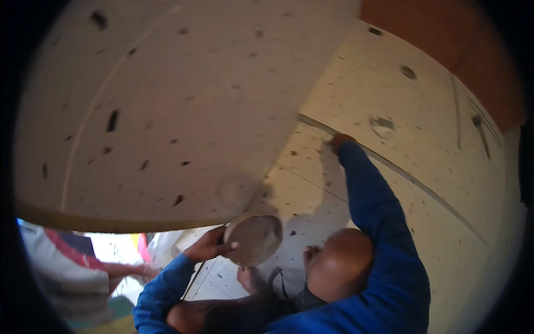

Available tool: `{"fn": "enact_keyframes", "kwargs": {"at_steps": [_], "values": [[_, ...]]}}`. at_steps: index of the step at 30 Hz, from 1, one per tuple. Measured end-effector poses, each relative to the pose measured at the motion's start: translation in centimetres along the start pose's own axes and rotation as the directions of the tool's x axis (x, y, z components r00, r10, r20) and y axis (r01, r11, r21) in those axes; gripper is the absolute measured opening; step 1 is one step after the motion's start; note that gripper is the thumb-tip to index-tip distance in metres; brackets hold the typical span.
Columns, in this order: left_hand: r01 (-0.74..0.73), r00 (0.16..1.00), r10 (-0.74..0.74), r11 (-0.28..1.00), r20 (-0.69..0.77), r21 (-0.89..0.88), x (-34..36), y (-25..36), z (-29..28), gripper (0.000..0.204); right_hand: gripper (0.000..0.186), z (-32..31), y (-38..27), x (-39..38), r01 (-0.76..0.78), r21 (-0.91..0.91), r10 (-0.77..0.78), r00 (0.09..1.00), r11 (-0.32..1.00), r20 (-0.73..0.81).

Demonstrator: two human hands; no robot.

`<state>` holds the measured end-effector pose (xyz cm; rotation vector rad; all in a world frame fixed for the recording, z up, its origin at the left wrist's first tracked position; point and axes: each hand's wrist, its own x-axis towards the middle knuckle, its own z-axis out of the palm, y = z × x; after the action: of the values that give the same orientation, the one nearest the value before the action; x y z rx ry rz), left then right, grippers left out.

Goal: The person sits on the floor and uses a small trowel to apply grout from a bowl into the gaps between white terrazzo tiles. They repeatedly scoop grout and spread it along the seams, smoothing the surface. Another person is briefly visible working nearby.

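Head view: left hand [213, 244] holding a round brown disc [256, 239].
The disc extends right from that hand, thumb laid over its edge (dish or lid, I cannot tell); farther ahead, the right hand [341, 142] is at a grey strip [409, 177] running off rightward, its grip too small to tell.

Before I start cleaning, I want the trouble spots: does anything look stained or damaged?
Yes. Uneven dark marks dot the greyish surface at left and the cream surface at right, where a rounded patch also breaks the plain colour. Stains, chips or pattern, I can't tell.
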<state>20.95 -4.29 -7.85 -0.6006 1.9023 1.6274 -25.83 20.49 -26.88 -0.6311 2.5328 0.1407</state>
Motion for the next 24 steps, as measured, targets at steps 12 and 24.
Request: {"fn": "enact_keyframes", "kwargs": {"at_steps": [12, 24], "values": [[0.091, 0.995, -0.090, 0.996, 0.037, -0.025, 0.1, -1.0, -0.3, 0.064, 0.032, -1.2, 3.0, -6.6, 0.176, 0.161, -0.152, 0.976, 0.971, -0.154], [0.080, 0.997, -0.080, 0.995, 0.003, -0.066, 0.5, -0.4, -0.6, 0.068, 0.063, 4.9, -11.0, -2.0, 0.166, 0.762, 0.109, 0.949, 0.626, -0.295]]}}
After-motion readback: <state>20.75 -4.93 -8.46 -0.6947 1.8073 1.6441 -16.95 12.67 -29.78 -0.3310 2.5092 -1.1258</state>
